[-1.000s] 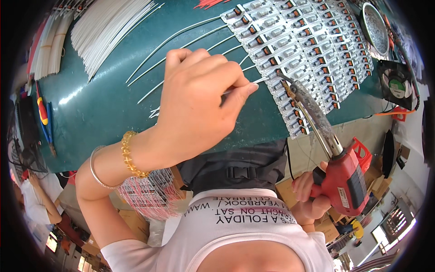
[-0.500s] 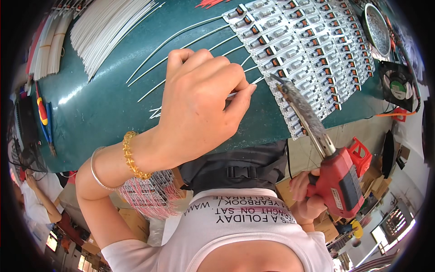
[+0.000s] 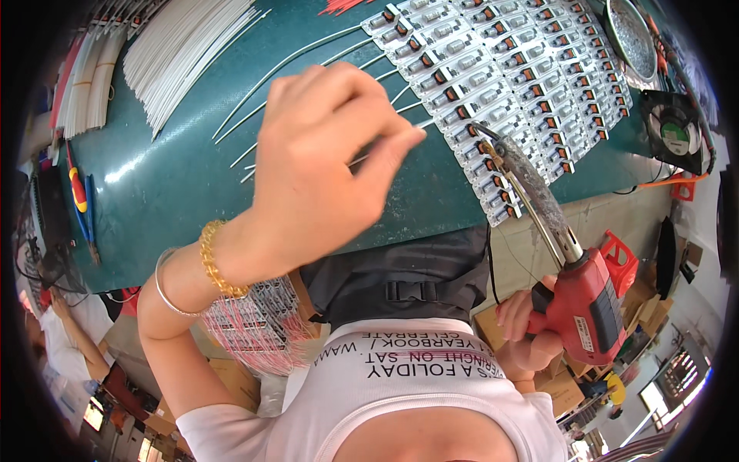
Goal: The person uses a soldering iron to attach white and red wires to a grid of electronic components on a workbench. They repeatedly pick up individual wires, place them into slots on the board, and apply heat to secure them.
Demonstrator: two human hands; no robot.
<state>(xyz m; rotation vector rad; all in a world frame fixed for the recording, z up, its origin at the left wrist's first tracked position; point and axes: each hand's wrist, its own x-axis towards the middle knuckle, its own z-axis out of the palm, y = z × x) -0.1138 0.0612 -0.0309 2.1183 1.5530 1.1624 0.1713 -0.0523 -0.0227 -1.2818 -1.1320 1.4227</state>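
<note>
Soldering gun (image 3: pixel 586 308), just one, sits in the right grip (image 3: pixel 533 351).

Bright glare (image 3: pixel 125 167) (dark fisheye rim)

Tabletop (image 3: pixel 185 169): smooth and glossy, we see
Iron (image 3: pixel 586 289): we see smooth plastic, then rough, dull metal
Wires (image 3: pixel 188 58): smooth plastic, we find
Shirt (image 3: pixel 431 385): matt cloth
Buckle (image 3: pixel 410 292): matt plastic, to our eyes

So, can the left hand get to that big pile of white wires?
Probably yes. The left hand is quite near the pile of white wires. Only a few thin wires lie on the green tabletop between, so nothing seems to block it.
</note>
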